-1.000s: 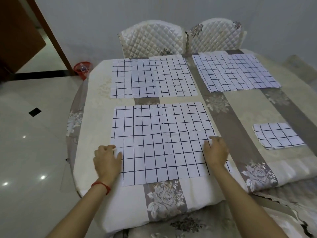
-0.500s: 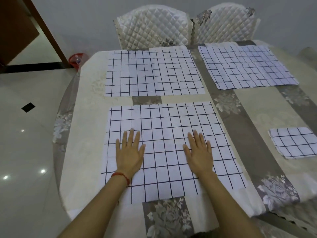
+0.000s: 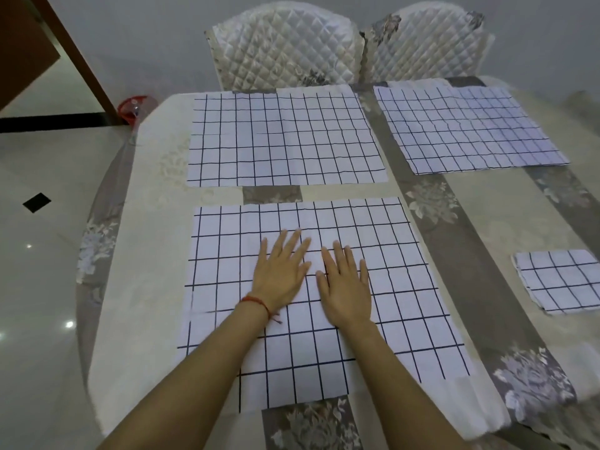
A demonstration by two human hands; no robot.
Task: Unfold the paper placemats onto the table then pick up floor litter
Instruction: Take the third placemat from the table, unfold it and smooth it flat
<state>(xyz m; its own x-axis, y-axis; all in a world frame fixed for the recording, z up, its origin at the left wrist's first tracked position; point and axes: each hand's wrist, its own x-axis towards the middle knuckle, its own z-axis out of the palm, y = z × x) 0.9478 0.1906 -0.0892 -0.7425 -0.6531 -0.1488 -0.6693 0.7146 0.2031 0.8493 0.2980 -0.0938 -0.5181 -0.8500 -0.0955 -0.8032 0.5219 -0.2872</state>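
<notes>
Three white paper placemats with a dark grid lie unfolded on the table point(image 3: 149, 287): a near one point(image 3: 406, 303), one at the far left point(image 3: 285, 141), one at the far right point(image 3: 464, 128). A fourth placemat point(image 3: 565, 280), still folded small, rests at the right edge. My left hand point(image 3: 281, 271), with a red string at its wrist, and my right hand point(image 3: 345, 284) press flat, side by side, on the middle of the near placemat, fingers spread and holding nothing.
Two quilted white chairs point(image 3: 285, 47) stand behind the table against the wall. A red container point(image 3: 131, 108) sits on the glossy tiled floor point(image 3: 39, 287) at the far left, next to a brown door frame point(image 3: 81, 60).
Both hands went from the near placemat's side edges to lying flat on it, then slid inward and forward until they nearly touch at its middle. The camera moved closer.
</notes>
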